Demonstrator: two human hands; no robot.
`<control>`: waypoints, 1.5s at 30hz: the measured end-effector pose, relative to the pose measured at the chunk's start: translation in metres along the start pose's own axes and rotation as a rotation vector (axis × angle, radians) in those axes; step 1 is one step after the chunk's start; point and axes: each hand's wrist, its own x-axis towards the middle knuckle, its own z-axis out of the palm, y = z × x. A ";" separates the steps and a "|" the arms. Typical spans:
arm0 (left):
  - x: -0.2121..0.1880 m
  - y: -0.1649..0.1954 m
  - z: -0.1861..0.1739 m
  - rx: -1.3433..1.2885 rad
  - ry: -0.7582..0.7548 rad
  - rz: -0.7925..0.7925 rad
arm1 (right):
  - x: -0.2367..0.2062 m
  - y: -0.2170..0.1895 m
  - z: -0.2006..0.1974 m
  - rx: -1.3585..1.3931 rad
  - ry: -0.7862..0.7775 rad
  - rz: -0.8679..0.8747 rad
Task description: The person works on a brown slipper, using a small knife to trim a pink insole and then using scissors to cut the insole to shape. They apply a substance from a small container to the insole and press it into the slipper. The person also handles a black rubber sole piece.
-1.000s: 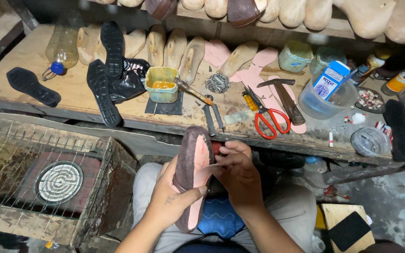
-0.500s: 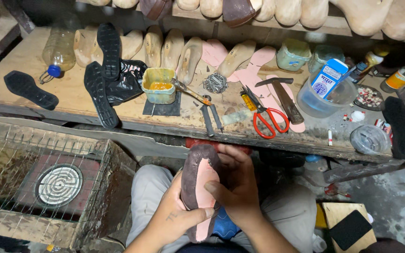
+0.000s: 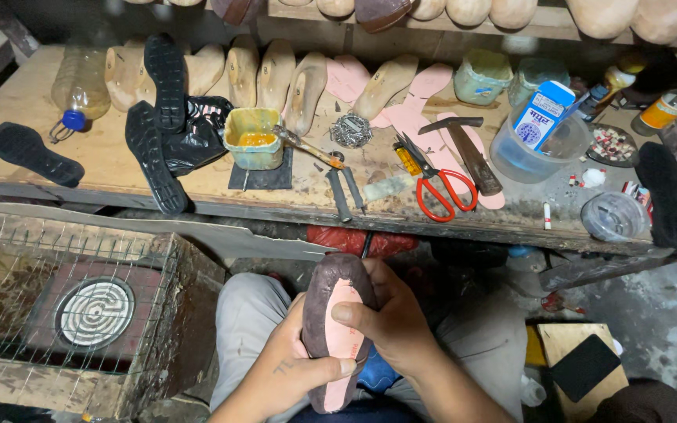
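Over my lap I hold a shoe upper on a last (image 3: pixel 335 329), sole side up. It is dark brown leather around a pink insole. My left hand (image 3: pixel 284 372) grips it from the lower left, thumb lying across the insole. My right hand (image 3: pixel 389 321) wraps it from the right, thumb pressed on the insole's middle. Both hands touch each other around the shoe.
The wooden bench (image 3: pixel 64 168) ahead carries black soles (image 3: pixel 150 149), a yellow glue tub (image 3: pixel 254 137), pliers (image 3: pixel 342 188), red-handled scissors (image 3: pixel 440 184), a hammer (image 3: pixel 468 153), nails, jars and wooden lasts (image 3: pixel 276 74). A wire cage with a coil heater (image 3: pixel 95 309) stands at my left.
The shoe has dropped lower and closer to my lap. My right hand shifted from its upper edge to wrap its side, thumb now on the insole.
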 end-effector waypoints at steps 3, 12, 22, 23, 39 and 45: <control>-0.002 -0.003 0.003 -0.088 0.001 -0.097 | -0.002 -0.007 0.000 0.049 -0.016 0.048; -0.007 -0.007 0.011 -0.073 -0.030 -0.022 | -0.013 -0.002 -0.010 0.176 -0.019 0.045; 0.000 0.000 0.009 0.048 -0.010 -0.039 | -0.008 -0.002 -0.017 -0.116 -0.065 -0.174; 0.003 0.003 0.008 0.085 -0.038 -0.001 | -0.005 -0.005 -0.021 -0.144 -0.037 -0.196; 0.096 -0.074 -0.015 0.780 -0.421 -0.121 | 0.132 -0.049 -0.224 -1.744 0.666 -0.143; 0.079 -0.080 -0.001 1.157 -0.263 0.177 | 0.168 -0.046 -0.262 -1.667 0.692 -0.069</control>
